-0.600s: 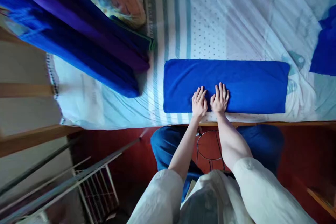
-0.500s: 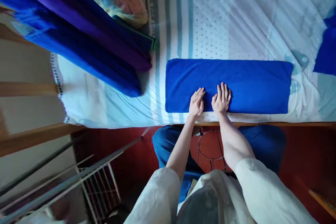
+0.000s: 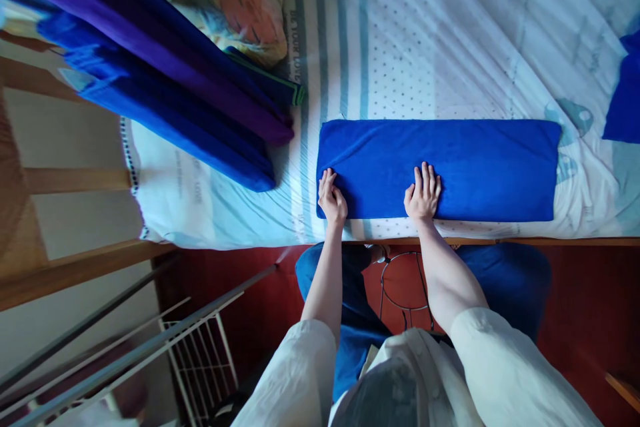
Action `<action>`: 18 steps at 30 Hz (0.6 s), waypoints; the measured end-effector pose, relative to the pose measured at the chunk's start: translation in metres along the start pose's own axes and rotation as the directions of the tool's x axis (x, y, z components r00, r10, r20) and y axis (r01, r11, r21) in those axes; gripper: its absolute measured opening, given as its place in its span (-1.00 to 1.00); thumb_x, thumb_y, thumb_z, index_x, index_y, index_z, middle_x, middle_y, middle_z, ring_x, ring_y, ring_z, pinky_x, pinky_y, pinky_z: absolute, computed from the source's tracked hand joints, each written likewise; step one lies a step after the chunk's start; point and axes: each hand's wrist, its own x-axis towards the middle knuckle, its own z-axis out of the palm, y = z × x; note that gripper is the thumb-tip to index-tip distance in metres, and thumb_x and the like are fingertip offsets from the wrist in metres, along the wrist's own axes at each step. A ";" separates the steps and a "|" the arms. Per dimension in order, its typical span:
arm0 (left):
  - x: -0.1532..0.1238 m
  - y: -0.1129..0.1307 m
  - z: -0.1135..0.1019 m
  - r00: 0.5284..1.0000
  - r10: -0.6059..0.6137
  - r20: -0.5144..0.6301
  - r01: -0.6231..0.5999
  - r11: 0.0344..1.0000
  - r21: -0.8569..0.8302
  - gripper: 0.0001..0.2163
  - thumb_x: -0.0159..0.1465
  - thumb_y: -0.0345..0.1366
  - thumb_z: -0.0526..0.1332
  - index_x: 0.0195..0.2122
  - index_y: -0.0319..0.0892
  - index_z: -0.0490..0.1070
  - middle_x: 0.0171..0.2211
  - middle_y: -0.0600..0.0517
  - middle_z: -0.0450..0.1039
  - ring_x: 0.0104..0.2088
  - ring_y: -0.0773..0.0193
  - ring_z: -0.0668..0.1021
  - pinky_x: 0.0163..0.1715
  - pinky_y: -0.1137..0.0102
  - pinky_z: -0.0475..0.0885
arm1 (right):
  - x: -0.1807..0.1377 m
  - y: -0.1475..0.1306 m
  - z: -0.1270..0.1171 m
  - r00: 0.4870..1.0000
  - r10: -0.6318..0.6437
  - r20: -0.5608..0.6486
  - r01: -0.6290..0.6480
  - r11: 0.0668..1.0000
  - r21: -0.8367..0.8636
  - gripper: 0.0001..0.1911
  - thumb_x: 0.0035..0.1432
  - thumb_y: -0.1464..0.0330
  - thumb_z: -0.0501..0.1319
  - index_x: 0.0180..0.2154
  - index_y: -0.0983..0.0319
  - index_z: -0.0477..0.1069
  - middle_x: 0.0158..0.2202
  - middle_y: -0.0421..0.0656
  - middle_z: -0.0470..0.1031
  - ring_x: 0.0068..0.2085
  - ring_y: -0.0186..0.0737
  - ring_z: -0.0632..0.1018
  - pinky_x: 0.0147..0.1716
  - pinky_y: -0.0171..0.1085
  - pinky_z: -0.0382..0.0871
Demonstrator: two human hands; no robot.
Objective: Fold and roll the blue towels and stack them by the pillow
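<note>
Blue towel (image 3: 475,160) lies mid-frame along the bed's (image 3: 400,33) near edge, already folded into a long band, no crosswise fold yet. Right hand (image 3: 424,191) presses flat on its middle, fingers spread. Left hand (image 3: 332,198) curls at the left end; whether that grip pinches cloth, I cannot tell.

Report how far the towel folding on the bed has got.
Done: the blue towel lies as a long flat strip on the bed; folded towels are stacked to its left. In hand: the left hand sits at the strip's left end, the right hand presses flat near its middle. Left, probably: folding the strip shorter, and the blue cloth at the right edge.
</note>
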 end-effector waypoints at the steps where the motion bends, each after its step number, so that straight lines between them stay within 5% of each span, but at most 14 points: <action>1: 0.002 -0.001 0.000 1.000 -0.018 -0.015 0.018 1.000 0.008 -0.52 0.38 -0.42 -0.12 0.21 -0.19 0.43 0.31 -0.13 0.39 0.43 0.20 0.25 0.45 0.13 0.12 | 0.000 0.000 0.000 1.000 0.000 0.001 0.000 1.000 0.002 -0.39 0.34 0.39 -0.06 0.37 0.27 0.26 0.44 0.05 0.20 0.49 0.00 0.13 0.42 0.21 0.01; 5: 0.009 0.005 0.002 0.998 -0.008 -0.067 0.013 0.997 0.082 -0.50 0.38 -0.42 -0.11 0.29 -0.19 0.35 0.35 -0.16 0.32 0.45 0.19 0.21 0.45 0.12 0.11 | -0.001 -0.001 0.000 1.000 0.001 -0.009 -0.001 1.000 0.003 -0.41 0.35 0.39 -0.07 0.36 0.28 0.28 0.43 0.05 0.21 0.48 0.00 0.14 0.42 0.19 0.02; 8: 0.007 0.034 0.016 0.984 0.170 0.057 -0.177 0.975 0.136 -0.50 0.39 -0.39 -0.08 0.33 -0.19 0.31 0.39 -0.17 0.25 0.48 0.14 0.11 0.47 0.00 0.00 | -0.001 -0.001 0.001 1.000 -0.002 -0.021 0.002 1.000 0.007 -0.42 0.37 0.38 -0.08 0.35 0.28 0.29 0.42 0.06 0.23 0.47 0.00 0.16 0.42 0.19 0.02; 11: -0.002 0.079 0.045 0.833 0.431 0.347 -0.477 0.877 0.055 -0.50 0.42 -0.33 -0.07 0.36 -0.18 0.28 0.44 -0.15 0.16 0.50 0.13 0.04 0.47 -0.02 -0.06 | -0.001 0.000 0.003 1.000 -0.004 -0.027 0.004 1.000 0.013 -0.43 0.38 0.37 -0.08 0.34 0.29 0.31 0.41 0.07 0.25 0.46 0.01 0.19 0.41 0.20 0.03; 14: -0.005 0.116 0.076 0.695 0.535 0.480 -0.599 0.800 -0.025 -0.48 0.44 -0.27 -0.07 0.41 -0.19 0.22 0.49 -0.14 0.02 0.52 0.09 -0.06 0.48 -0.03 -0.12 | -0.001 0.001 0.006 0.999 -0.001 -0.036 0.002 1.000 0.013 -0.44 0.39 0.35 -0.08 0.33 0.29 0.33 0.39 0.09 0.28 0.45 0.02 0.22 0.40 0.19 0.04; 16: 0.001 0.125 0.087 0.696 0.525 0.489 -0.595 0.804 -0.017 -0.46 0.45 -0.23 -0.06 0.44 -0.18 0.18 0.51 -0.12 -0.04 0.52 0.05 -0.13 0.47 -0.08 -0.19 | -0.001 0.001 0.006 0.999 -0.005 -0.043 0.005 1.000 0.007 -0.44 0.39 0.34 -0.06 0.33 0.29 0.33 0.39 0.10 0.28 0.45 0.03 0.22 0.40 0.19 0.04; 18: 0.015 0.119 0.085 0.749 0.476 0.461 -0.549 0.835 0.031 -0.44 0.45 -0.16 -0.04 0.46 -0.14 0.14 0.51 -0.10 -0.07 0.52 0.01 -0.19 0.46 -0.14 -0.27 | -0.001 0.001 0.005 0.999 -0.012 -0.047 0.012 1.000 -0.002 -0.44 0.38 0.35 -0.06 0.33 0.30 0.33 0.39 0.10 0.28 0.45 0.03 0.21 0.40 0.19 0.04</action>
